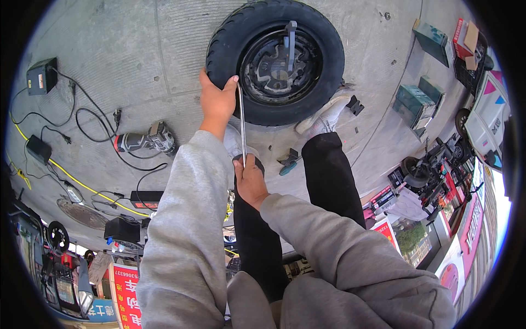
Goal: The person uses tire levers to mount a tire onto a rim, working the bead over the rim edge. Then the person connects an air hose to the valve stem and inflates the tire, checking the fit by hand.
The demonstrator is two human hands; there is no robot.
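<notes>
Your right grip (250,182) is closed around the bar (243,123), hiding its near end. Your left grip (217,103) rests at the edge of the wheel (279,71), on the floor (181,33) by your shoes (327,116); some fingers are hidden, so I can't tell how tightly it holds. Your sleeve (186,241) cuts off a red sign's (127,293) upside-down lettering.

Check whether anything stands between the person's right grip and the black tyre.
Yes: the slim metal bar spans that gap, its near end in the right grip, its far end at the black tyre. Part of a pale shoe shows behind the bar.
</notes>
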